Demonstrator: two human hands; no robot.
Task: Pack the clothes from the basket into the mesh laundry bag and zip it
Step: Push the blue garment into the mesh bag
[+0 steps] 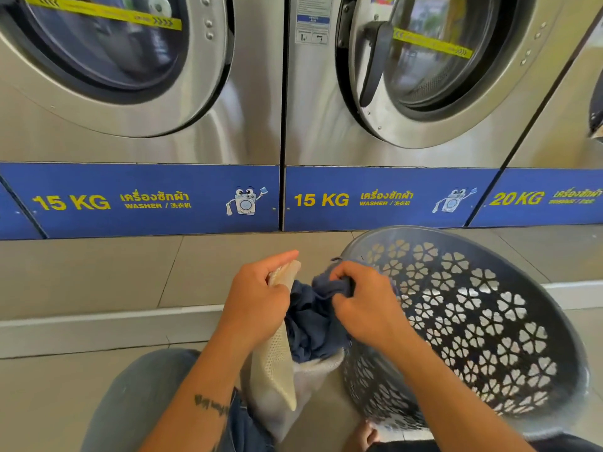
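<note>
I see a tiled floor (98, 275) with a raised step below a row of steel washers (140, 125) with blue 15 KG panels. My left hand (257, 301) grips the mesh bag (277, 363) rim; my right hand (365, 308) clutches a blue garment (313, 324) at the bag's mouth. The basket (489, 321) sits tilted just right, touching the bag.

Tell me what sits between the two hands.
In the head view, bunched dark blue clothing fills the gap between the left hand, which holds the mesh laundry bag's rim, and the right hand, which grips the cloth.
</note>
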